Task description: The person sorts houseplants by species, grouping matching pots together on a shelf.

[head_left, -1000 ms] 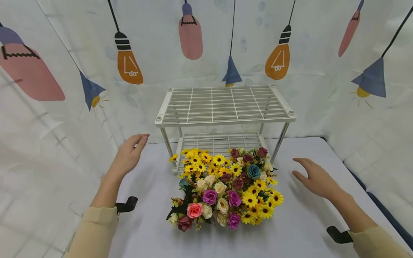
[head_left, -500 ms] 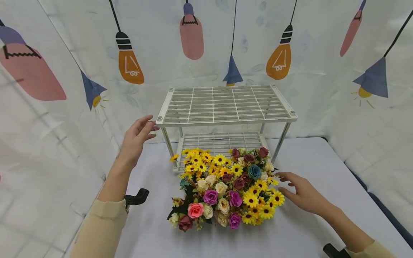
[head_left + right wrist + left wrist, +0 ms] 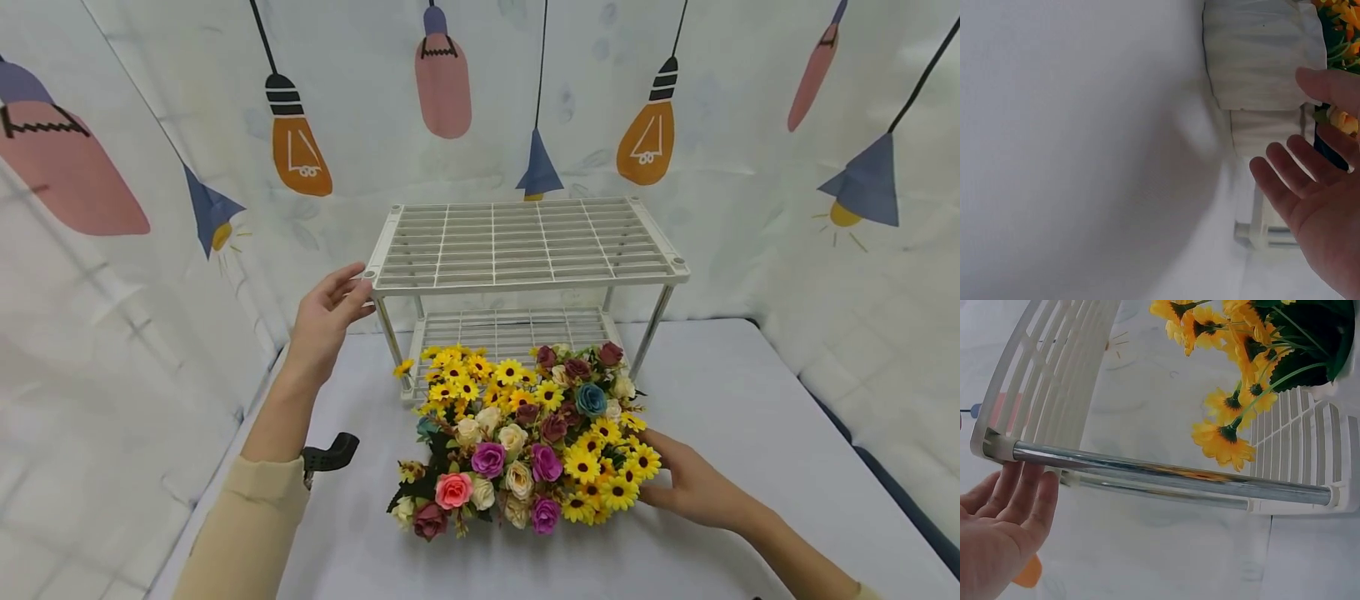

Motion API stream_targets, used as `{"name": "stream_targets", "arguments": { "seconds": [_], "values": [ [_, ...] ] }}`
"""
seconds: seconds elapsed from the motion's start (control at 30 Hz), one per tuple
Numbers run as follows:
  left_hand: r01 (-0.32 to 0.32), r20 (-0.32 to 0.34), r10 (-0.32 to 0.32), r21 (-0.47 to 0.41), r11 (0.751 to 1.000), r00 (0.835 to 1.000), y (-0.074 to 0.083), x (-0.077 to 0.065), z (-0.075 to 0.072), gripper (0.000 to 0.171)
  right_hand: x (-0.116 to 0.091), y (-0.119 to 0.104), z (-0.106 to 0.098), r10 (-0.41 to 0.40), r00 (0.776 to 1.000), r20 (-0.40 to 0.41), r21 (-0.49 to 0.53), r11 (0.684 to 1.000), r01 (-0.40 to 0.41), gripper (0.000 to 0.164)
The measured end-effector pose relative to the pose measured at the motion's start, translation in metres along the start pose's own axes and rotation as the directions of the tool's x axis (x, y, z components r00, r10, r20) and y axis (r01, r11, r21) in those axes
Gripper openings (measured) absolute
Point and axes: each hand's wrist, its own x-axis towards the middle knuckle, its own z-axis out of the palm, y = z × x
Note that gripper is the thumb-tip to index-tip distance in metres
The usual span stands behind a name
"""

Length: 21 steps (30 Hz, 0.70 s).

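A white two-tier wire rack [image 3: 487, 290] with metal posts [image 3: 1166, 475] stands on the table. My left hand [image 3: 322, 323] is at the front left corner of its upper tier. In the left wrist view its fingertips [image 3: 1049, 487] touch the corner beside the post. Yellow daisies [image 3: 581, 464] in a white pot [image 3: 1263, 56] stand at the front right of a flower cluster. My right hand [image 3: 701, 487] reaches to that pot's right side, fingers loosely straight, the thumb overlapping the pot in the right wrist view. In the head view its fingertips are hidden behind the blooms.
More artificial flowers crowd together before the rack: yellow daisies [image 3: 453, 379], dark red and blue roses [image 3: 590, 400], and cream, pink and purple roses [image 3: 487, 458]. The lower tier [image 3: 495, 329] lies behind them. A patterned curtain [image 3: 465, 167] hangs behind the white table [image 3: 735, 375].
My left hand has moved up and right to the rack's upper corner. My right hand has moved left and down to the yellow daisies. The rack and flowers stay put.
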Motion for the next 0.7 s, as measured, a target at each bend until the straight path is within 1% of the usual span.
{"name": "stream_targets", "arguments": {
  "seconds": [0.1, 0.23, 0.33, 0.4, 0.53, 0.57, 0.63, 0.7],
  "values": [
    [0.012, -0.007, -0.012, -0.003, 1.0, 1.0, -0.001, 0.002, 0.001, 0.06, 0.0, -0.001, 0.004, -0.012, 1.0, 0.001, 0.045, 0.999, 0.012, 0.075],
    [0.034, -0.004, -0.034, 0.038, 0.999, 0.999, -0.002, 0.002, 0.0, 0.064, 0.002, -0.003, 0.012, 0.014, 1.0, 0.001, 0.124, 0.992, -0.014, 0.083],
    [0.048, -0.005, -0.048, 0.08, 0.996, 0.999, 0.0, 0.002, -0.001, 0.066, 0.003, -0.005, 0.021, 0.056, 0.998, 0.008, 0.22, 0.974, -0.057, 0.09],
    [0.059, -0.004, -0.059, 0.089, 0.994, 0.998, 0.001, 0.002, -0.001, 0.067, 0.003, -0.006, 0.026, 0.086, 0.996, 0.013, 0.277, 0.957, -0.086, 0.092],
    [0.092, 0.012, -0.094, 0.09, 0.992, 0.996, 0.002, 0.002, -0.002, 0.07, 0.004, -0.01, 0.034, 0.147, 0.989, 0.005, 0.323, 0.936, -0.141, 0.09],
    [0.101, 0.019, -0.103, 0.088, 0.991, 0.995, 0.002, 0.003, -0.003, 0.071, 0.004, -0.01, 0.036, 0.151, 0.988, 0.001, 0.326, 0.934, -0.143, 0.089],
    [0.12, 0.037, -0.122, 0.065, 0.991, 0.992, 0.003, 0.003, -0.004, 0.073, 0.004, -0.011, 0.039, 0.164, 0.986, -0.007, 0.331, 0.931, -0.152, 0.088],
    [0.141, 0.058, -0.143, 0.029, 0.99, 0.988, 0.002, 0.005, -0.006, 0.074, 0.005, -0.011, 0.043, 0.16, 0.987, -0.006, 0.36, 0.921, -0.147, 0.087]
  ]
}}
